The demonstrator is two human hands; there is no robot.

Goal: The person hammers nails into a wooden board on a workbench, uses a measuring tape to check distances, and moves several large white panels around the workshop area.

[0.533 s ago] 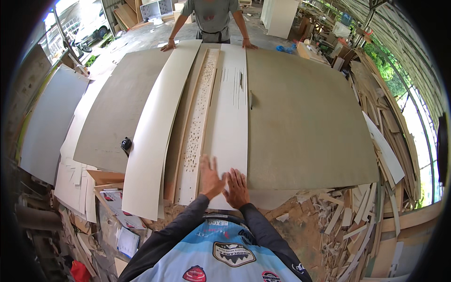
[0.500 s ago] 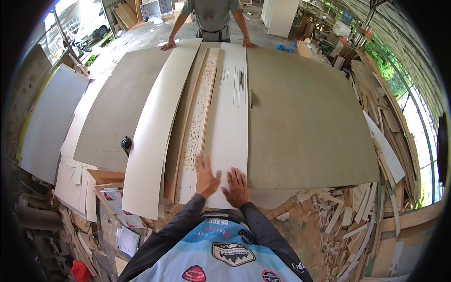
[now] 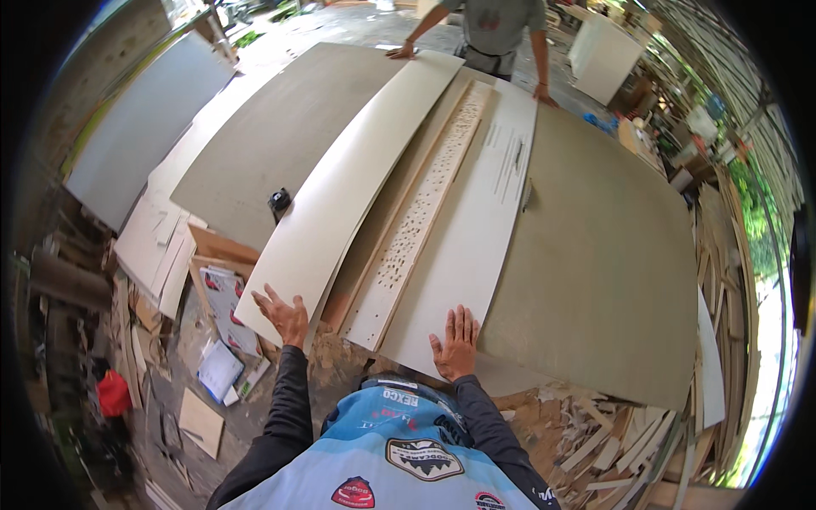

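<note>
Near the close end of a curved cream-white sheet, my left hand has its fingers spread, holding nothing. I cannot tell whether it touches the sheet. My right hand lies flat, fingers stretched, at the near end of a white panel with several dark slits at its far end. Between the two sheets runs a long wooden strip with raised edges, its pale middle dotted with small holes. Across the table, a co-worker's hand rests by the curved sheet's far end, another by the white panel.
Large grey-brown boards form the work surface on both sides. A black tape measure sits on the left one. Wood offcuts are heaped at the lower right. Papers lie low at the left, and a white board leans beyond.
My left hand has moved left, from the holed strip to the curved sheet's near end. My right hand stays flat on the white panel. The view has turned and shifted left.
</note>
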